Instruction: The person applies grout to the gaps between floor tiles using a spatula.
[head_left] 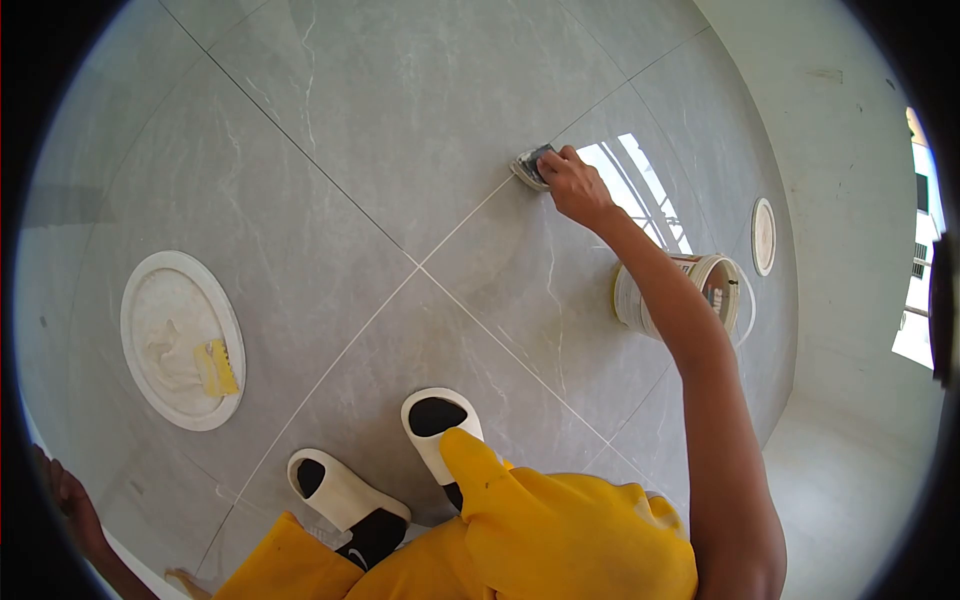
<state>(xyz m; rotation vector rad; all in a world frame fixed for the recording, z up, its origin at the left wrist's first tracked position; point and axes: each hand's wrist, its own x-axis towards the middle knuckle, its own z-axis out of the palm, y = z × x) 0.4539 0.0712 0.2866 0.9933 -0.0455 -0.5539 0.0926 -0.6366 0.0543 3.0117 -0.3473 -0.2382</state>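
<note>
My right hand (577, 187) is closed on a small putty scraper (531, 168) with a dark grip and a pale, smeared lower part. It is pressed to the grey tiled floor (480, 80), over a joint between tiles. A white line fills the joint from there back past the tile crossing; the joint running to the upper left looks dark. At the far left edge, my left hand (68, 495) is dim and partly cut off, its fingers loosely apart with nothing visible in them.
A white round lid (140, 345) on the left bears white paste and a yellow notched spreader (217, 368). A white bucket (632, 300) stands behind my right forearm. Another round lid (764, 237) is near the pale wall (850, 200). My feet in white slides (335, 490) are below.
</note>
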